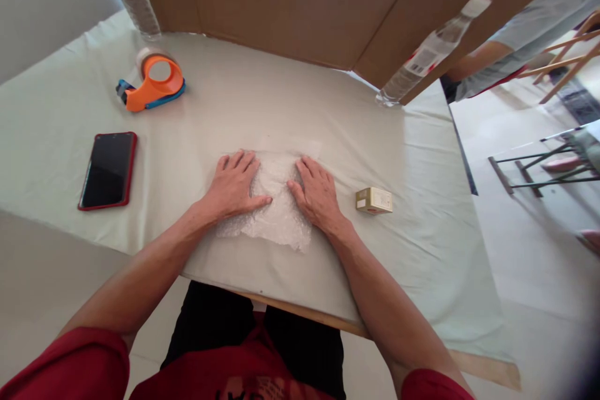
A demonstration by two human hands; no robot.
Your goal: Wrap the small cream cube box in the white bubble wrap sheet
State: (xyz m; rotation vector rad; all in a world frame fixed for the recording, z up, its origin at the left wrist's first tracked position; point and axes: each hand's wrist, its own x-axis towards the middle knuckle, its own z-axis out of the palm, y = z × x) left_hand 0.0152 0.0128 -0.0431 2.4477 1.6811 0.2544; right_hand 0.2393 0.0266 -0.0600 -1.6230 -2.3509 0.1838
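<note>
A sheet of clear bubble wrap (279,215) lies flat on the cloth-covered table near its front edge. My left hand (234,190) rests on the sheet's left side, fingers stretched forward and thumb pointing inward. On the right side of the wrap, my right hand (317,194) lies with its fingers extended and its palm down. Neither hand grips anything. To the right of my right hand sits a small gold-coloured box (374,200), apart from the wrap.
An orange tape dispenser (154,84) and a phone in a red case (109,170) lie at left. Water bottles (431,53) stand against a tall cardboard panel (290,0) at the back. Beyond the table's right edge are another person's arm (482,59) and a folding stool (539,165).
</note>
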